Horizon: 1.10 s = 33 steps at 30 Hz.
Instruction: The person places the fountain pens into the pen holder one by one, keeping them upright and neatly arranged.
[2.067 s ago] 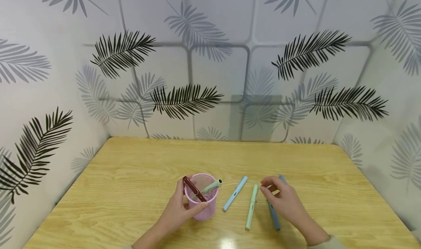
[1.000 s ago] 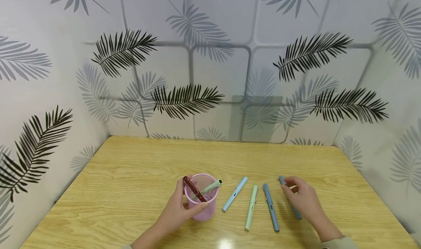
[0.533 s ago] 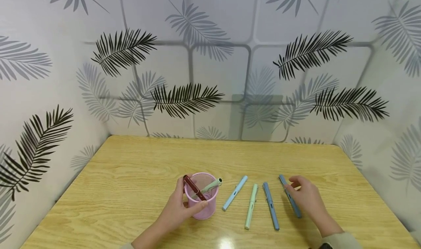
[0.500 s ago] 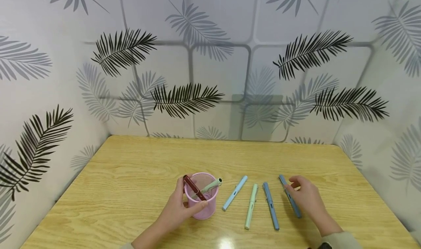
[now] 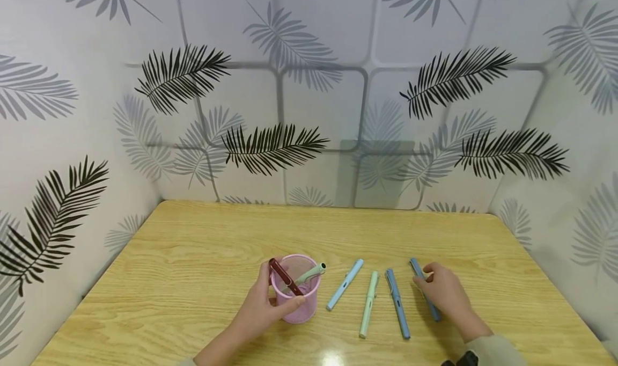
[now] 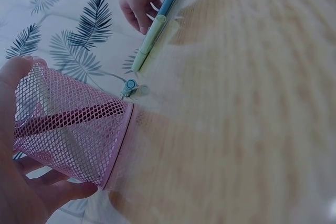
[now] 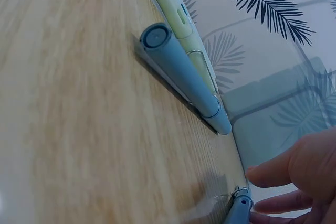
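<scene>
the pink mesh pen cup [image 5: 300, 313] stood upright on the wood-grain table [image 5: 207, 253], the left hand [image 5: 260, 306] curled round its side. inside it leaned a dark red pen [image 5: 286, 278] and a pale green pen [image 5: 310, 274], both poking above the rim. right of the cup, successively farther from it, lay a light blue pen [image 5: 345, 285], a light green pen [image 5: 369, 305], a blue pen [image 5: 398, 304] and an outermost blue pen [image 5: 417, 268]. over that last one the right hand [image 5: 445, 292] was unclenched, thumb parted from fingers; whether they touched it, i could not tell.
</scene>
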Tool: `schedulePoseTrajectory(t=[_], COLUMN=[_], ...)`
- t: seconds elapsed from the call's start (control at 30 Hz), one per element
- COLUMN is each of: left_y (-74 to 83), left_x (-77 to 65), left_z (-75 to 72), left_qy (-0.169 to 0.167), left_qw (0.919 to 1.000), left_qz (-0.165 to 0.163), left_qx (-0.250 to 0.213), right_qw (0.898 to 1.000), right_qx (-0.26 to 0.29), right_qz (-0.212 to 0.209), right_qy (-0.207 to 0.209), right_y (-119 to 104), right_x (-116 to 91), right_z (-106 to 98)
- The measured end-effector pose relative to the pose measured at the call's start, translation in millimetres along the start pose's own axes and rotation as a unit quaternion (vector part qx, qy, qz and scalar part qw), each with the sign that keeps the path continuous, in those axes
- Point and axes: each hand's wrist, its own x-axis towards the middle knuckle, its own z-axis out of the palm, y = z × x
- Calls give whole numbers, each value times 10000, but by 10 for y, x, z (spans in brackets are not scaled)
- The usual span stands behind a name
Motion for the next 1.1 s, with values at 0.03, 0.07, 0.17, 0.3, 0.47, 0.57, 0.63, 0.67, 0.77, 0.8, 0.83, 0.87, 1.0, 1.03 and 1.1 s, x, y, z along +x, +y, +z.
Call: schedulePoseTrajectory(t=[0.03, 0.07, 0.17, 0.3, 0.47, 0.57, 0.63, 0.67, 0.77, 0.8, 0.83, 0.87, 1.0, 1.03, 1.1], left_y=[-2, -5, -63, -66, 35, 135, 163, 153, 71, 36, 4, -20, -60, -56, -36], left_x=[-1, -2, 3, 2, -16, -34, -38, -34, -12, -4, 4, 10, 18, 17, 11], left_z=[1, 3, 10, 13, 8, 4, 3, 2, 2, 1, 0, -1, -5, -5, -5], left_qy=[1, 7, 20, 8, -4, 21, 30, 26, 1, -7, -13, -19, -27, -33, -36], left_qw=[10000, 10000, 9999, 9999, 9999, 9999, 9999, 9999, 10000, 10000, 10000, 10000, 10000, 10000, 10000], left_qz=[-9, -14, -23, -32, -48, 4, 40, 33, -7, -15, -16, -9, 26, 11, -29], left_qx=[-24, -50, -121, -138, -96, -104, -118, -108, -86, -69, -53, -53, -65, -72, -63], right_qw=[10000, 9999, 9997, 9992, 9988, 9987, 9988, 9989, 9993, 9993, 9994, 9995, 9996, 9996, 9996], right_qx=[-38, -72, -192, -246, -354, -396, -366, -341, -251, -211, -186, -166, -103, -101, -77], right_qz=[23, 57, 103, 246, 326, 309, 307, 309, 288, 292, 289, 275, 268, 267, 262], right_qy=[-20, -52, -129, -214, -121, -80, -71, -66, -43, -39, -34, -23, 19, 39, 57], right_y=[-1, 0, 6, 0, -1, 5, 8, 8, 14, 15, 14, 13, 5, 0, -14], right_x=[8, 18, 51, 84, 111, 121, 118, 113, 97, 91, 85, 81, 68, 64, 53], right_z=[2, 5, 15, 24, 42, 49, 47, 44, 38, 38, 37, 35, 26, 21, 8])
